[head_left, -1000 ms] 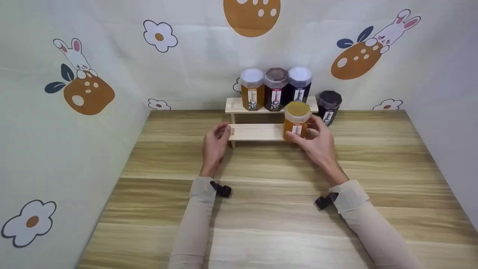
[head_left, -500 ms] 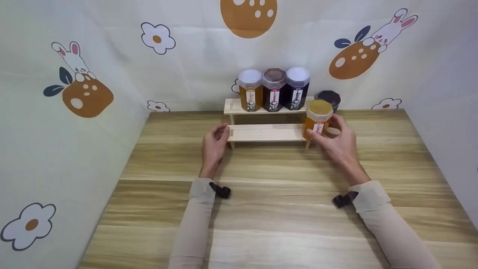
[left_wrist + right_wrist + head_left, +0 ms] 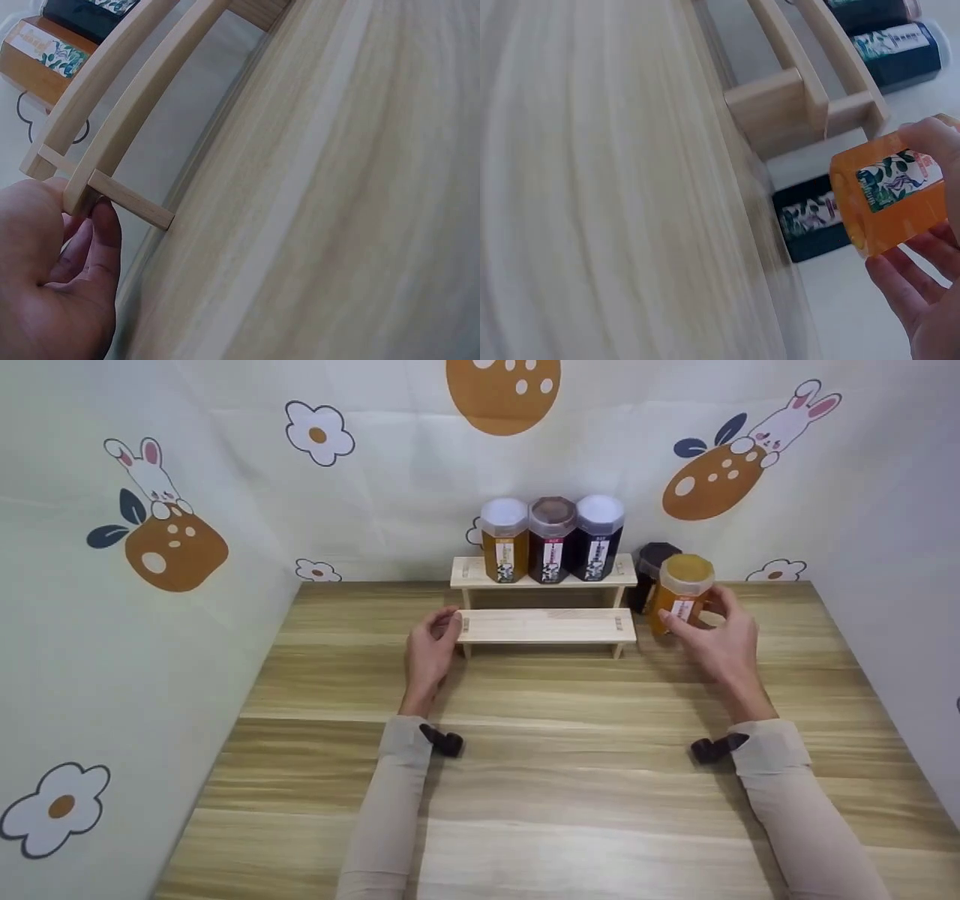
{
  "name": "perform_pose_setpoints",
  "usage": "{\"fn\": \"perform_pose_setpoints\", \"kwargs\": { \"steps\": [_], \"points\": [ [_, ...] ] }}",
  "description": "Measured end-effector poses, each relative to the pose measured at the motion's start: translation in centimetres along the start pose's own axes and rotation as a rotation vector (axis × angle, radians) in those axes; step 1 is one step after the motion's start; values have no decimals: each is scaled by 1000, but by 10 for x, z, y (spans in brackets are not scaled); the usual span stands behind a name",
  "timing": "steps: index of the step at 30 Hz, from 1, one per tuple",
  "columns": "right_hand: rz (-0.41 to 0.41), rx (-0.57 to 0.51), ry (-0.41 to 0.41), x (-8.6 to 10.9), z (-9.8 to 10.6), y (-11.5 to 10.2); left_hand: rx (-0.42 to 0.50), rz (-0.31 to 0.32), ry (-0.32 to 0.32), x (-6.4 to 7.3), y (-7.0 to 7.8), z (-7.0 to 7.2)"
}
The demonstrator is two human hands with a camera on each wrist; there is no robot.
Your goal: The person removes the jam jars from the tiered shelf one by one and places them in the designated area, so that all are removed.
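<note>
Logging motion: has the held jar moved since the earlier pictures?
Yes: the jar went right in the head view, from over the lower shelf to beyond its right end.

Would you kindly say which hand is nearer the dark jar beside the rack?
The right hand: it holds the orange jar near the dark jar; the left hand grips the rack at its opposite end.

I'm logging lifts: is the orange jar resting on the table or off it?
Off: the right hand grips the orange jar, and the right wrist view shows its base above the table.
</note>
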State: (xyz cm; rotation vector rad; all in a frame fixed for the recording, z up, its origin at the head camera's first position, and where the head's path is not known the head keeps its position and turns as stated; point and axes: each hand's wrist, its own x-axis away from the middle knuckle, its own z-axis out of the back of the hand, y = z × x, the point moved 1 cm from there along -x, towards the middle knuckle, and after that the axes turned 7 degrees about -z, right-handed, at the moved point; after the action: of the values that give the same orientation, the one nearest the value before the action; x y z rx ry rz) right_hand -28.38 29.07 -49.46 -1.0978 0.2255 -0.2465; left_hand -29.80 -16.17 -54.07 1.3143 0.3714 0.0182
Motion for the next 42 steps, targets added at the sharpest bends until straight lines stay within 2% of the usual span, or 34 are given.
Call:
{"fn": "perform_pose_setpoints", "kwargs": {
  "steps": [9,16,25,30,36,42],
  "points": [
    [-48,70,-25,-13,13,17,-33,23,11,1,0,0],
    [-88,97,-81,-22,18,24,-53,43,9,1,2,1],
    [-95,124,-103,-39,21,21,-58,22,4,-1,4,1],
    [-112,124,-156,-51,17,16,-27,1,11,-1,2,2],
    [-162,111,-196,-61,17,11,-39,8,5,-1,0,1],
    [-154,128,-239,-68,19,8,-62,5,0,0,1,1]
  ]
}}
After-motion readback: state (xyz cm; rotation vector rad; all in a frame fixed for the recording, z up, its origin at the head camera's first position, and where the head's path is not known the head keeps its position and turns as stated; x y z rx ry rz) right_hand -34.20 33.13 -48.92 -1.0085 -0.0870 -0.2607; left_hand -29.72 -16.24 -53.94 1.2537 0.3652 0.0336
